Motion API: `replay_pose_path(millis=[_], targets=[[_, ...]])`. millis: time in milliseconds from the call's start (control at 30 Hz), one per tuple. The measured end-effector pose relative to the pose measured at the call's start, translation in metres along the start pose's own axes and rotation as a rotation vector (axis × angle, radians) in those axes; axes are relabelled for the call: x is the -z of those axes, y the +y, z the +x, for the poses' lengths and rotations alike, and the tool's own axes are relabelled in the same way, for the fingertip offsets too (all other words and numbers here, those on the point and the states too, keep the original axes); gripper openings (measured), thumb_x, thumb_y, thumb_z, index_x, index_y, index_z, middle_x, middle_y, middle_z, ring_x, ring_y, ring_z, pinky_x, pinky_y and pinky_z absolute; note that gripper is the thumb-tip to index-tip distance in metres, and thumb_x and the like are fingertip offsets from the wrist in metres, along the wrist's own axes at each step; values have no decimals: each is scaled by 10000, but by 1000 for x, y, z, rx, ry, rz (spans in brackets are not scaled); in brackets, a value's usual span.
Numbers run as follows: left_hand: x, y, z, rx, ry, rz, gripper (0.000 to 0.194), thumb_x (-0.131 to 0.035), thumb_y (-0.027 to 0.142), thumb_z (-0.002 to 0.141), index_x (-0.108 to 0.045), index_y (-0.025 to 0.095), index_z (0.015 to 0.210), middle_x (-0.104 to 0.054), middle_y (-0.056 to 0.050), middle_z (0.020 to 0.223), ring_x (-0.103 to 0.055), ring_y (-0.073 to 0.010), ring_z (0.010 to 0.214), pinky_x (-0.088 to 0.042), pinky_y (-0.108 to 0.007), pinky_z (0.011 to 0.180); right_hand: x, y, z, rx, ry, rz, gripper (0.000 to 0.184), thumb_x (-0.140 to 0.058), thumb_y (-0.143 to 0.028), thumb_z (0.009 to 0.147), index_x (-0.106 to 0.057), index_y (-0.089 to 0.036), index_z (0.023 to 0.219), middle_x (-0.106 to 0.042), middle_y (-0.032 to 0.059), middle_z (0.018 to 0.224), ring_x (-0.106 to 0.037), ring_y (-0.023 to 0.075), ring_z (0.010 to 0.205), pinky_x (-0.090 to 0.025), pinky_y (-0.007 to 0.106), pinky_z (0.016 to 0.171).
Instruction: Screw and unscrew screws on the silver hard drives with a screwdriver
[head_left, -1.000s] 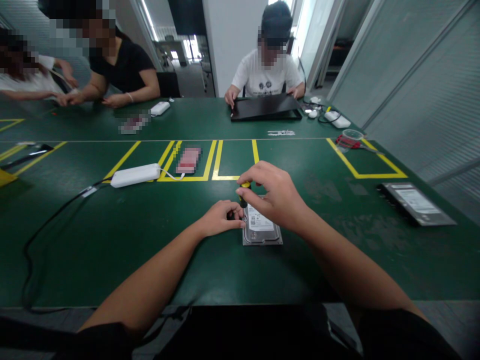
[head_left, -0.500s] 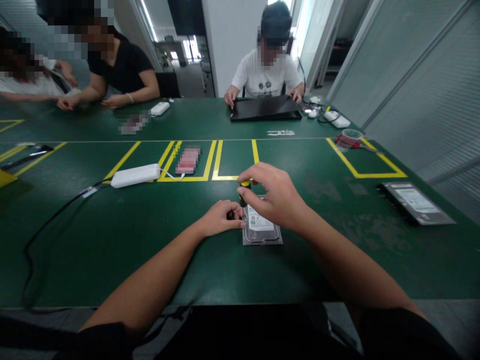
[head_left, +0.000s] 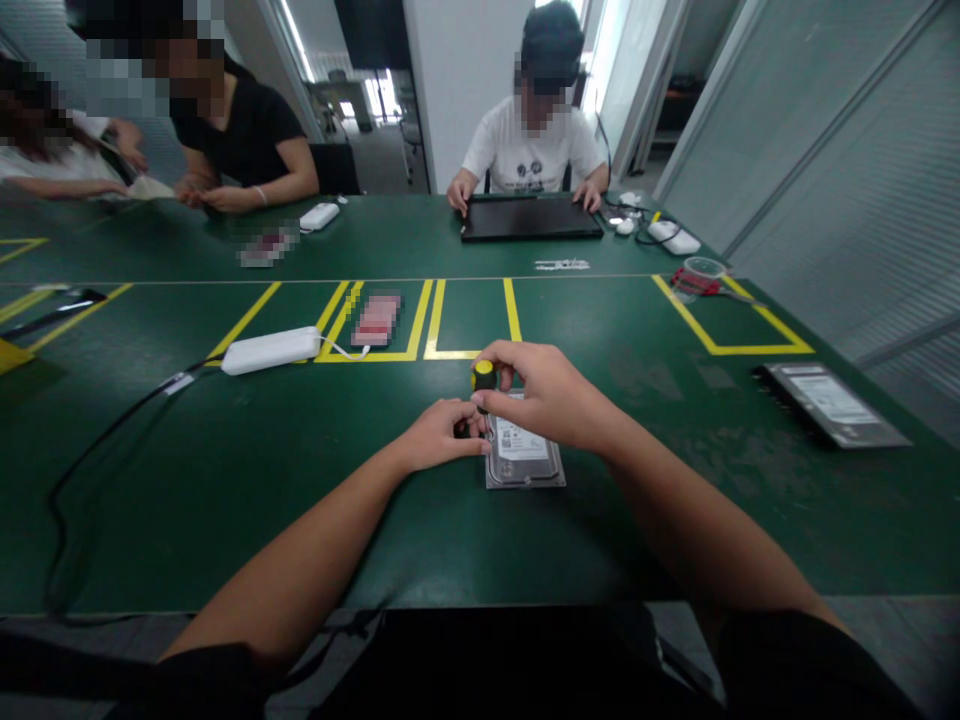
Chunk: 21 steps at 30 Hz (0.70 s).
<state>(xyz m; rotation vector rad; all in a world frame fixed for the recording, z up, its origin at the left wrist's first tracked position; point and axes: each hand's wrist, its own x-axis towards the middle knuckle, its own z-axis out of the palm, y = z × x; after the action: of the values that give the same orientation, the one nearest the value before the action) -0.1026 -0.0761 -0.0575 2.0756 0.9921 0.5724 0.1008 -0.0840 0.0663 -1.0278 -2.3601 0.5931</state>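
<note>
Screwdriver [head_left: 484, 376] tip hard to make out amid the fingers; far R part of HDD [head_left: 523, 446] hidden under R hand [head_left: 553, 394], its thumb and fingers pinched round the black-and-yellow handle. L hand [head_left: 439, 436], half-curled, at the drive's L edge; can't tell if gripping. 2nd HDD [head_left: 836, 402] well off to R; white power brick [head_left: 271, 350] and pixelated phone [head_left: 377, 321] L. HDD flat on green table [head_left: 480, 560], long axis pointing away from wearer; driver near-upright, handle up.

One head-worn camera at the near edge of the green table [head_left: 187, 470] faces forward and down across it, left hand [head_left: 439, 438] and right hand [head_left: 559, 395] close at mid-frame, co-workers [head_left: 532, 155] farther off along the top.
</note>
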Motion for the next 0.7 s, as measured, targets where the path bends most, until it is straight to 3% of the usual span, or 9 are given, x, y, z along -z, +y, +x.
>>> replay_pose_path(millis=[200, 467, 700], targets=[[-1, -1, 0, -18, 0, -31, 308, -725, 433, 786, -630, 152, 867, -607, 11, 728, -546, -129, 678, -415, -248, 644, 0, 0, 0, -47, -112, 32, 184, -600, -321, 810, -605, -147, 869, -569, -4, 732, -467, 102, 646, -309, 257, 620], [-1, -3, 0, 12, -17, -44, 339, -733, 446, 775, -626, 150, 900, -602, 11, 740, -547, -127, 675, -411, -246, 632, 11, -6, -3, -15, -106, -4, 165, -615, -296, 819, -612, -144, 885, -567, -2, 759, -483, 113, 697, -314, 258, 648], [-1, -3, 0, 7, -15, -41, 309, -739, 424, 773, -634, 156, 884, -612, 17, 721, -523, -110, 635, -370, -233, 595, 39, -26, -23, 121, 39, 6, 172, -593, -301, 867, -616, -164, 969, -618, 15, 868, -523, 127, 763, -373, 259, 702]])
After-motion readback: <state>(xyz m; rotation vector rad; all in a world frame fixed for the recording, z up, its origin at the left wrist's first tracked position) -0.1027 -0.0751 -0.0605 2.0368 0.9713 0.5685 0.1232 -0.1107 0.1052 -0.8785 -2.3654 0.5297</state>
